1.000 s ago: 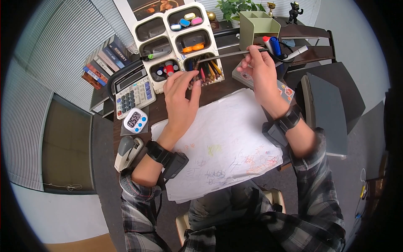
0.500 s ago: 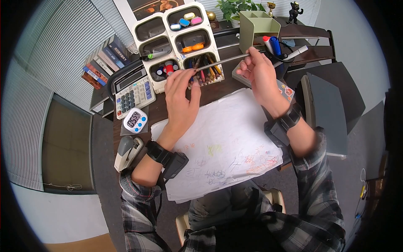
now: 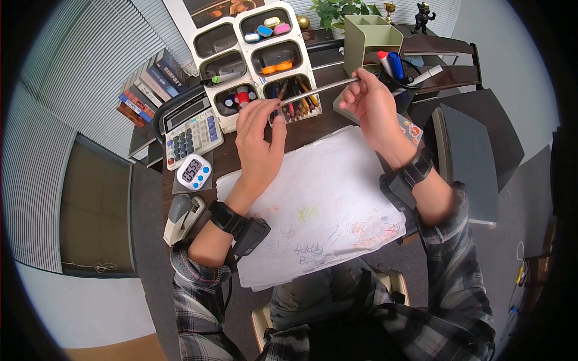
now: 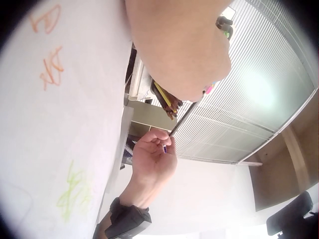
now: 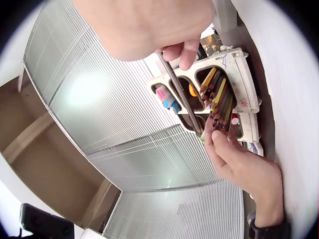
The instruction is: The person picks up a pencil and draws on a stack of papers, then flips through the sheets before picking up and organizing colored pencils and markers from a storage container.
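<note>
While my head view shows a thin rod (image 3: 320, 90) over the organizer (image 3: 259, 80), my right hand (image 3: 380, 114) pinches one end; my left hand (image 3: 260, 141), thumb apart, is beside the organizer's pencils (image 3: 298, 108). The left wrist view repeats that pinch; from the right wrist, left-hand contact with the rod is unclear.

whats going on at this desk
A person has a long thin rod pinched in the right hand, slanting across in front of the organizer. Its far end is by the fingertips of the left hand, close to the compartment of colored pencils. A scribbled sheet of paper lies below the hands.
</note>
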A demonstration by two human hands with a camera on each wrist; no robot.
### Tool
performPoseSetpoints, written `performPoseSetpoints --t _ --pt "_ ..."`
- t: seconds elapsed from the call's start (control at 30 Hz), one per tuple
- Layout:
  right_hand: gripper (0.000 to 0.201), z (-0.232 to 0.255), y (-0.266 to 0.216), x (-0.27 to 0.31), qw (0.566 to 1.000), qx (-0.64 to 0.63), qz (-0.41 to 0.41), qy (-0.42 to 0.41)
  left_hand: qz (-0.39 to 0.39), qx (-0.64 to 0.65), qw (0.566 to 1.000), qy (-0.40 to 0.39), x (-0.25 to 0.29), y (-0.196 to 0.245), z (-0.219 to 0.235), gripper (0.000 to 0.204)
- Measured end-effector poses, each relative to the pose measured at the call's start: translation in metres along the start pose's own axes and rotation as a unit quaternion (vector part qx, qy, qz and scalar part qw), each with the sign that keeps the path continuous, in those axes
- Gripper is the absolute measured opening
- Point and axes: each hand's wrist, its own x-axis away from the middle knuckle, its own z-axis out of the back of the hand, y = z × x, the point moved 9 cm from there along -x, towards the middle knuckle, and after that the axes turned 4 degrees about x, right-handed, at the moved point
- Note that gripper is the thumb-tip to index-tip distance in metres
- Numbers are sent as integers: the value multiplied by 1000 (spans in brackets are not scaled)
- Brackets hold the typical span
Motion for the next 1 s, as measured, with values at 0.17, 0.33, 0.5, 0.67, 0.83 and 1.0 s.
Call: performPoseSetpoints --t 0.17,0.33,0.5,0.67,0.83,1.0 --pt "17 -3 -1 2 1000 0 -5 -5 -22 22 999 11 0 4 2 20" --pt "17 -3 0 2 1000 -14 -9 -10 -24 29 999 21 0 7 5 21" --pt "18 -3 0 3 1000 -19 -10 -11 -29 48 998 23 -1 11 6 21" --pt "18 -5 -1 4 999 -22 -11 -20 -28 56 998 26 -1 13 7 19" --pt "18 -9 -3 5 999 -8 -7 -32 -46 67 996 42 -2 14 9 15" --pt "22 -30 -4 14 992 23 -19 -123 -51 68 995 44 -2 18 10 14"
